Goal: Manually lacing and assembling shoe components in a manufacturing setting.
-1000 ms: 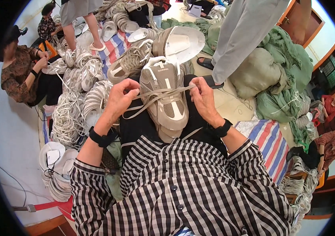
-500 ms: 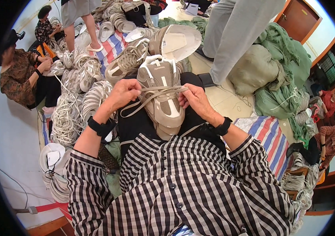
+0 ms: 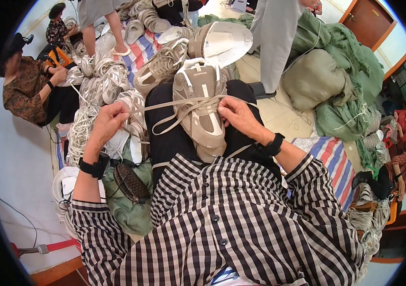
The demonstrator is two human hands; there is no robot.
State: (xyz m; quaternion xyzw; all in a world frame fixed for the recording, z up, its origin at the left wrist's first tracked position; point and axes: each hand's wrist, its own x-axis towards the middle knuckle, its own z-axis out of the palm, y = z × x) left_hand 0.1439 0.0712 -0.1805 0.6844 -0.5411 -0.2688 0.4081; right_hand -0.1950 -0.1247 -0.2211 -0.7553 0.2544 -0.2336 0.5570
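A grey-beige sneaker (image 3: 208,125) with white trim rests across my black-trousered thighs, its toe toward me and its tongue standing up. My left hand (image 3: 106,125) is closed in a pinch on one end of the flat beige shoelace (image 3: 151,107), out left of the shoe. The lace runs taut from there to the eyelets. My right hand (image 3: 239,116) is closed at the shoe's right side, pinching the lace beside the crossing; its fingertips are partly hidden. Slack lace loops hang over the shoe's left side.
Behind the shoe lie another laced sneaker (image 3: 161,67) and a shoe with its pale sole up (image 3: 224,44). Heaped shoes and a lace bundle (image 3: 82,136) stand left. Green sacks (image 3: 350,71) and a standing person's grey trousers (image 3: 274,43) are ahead right. Other people sit nearby.
My left hand has pulled away to the left, drawing the lace end out longer. The right hand stays close to the shoe. The view has shifted slightly.
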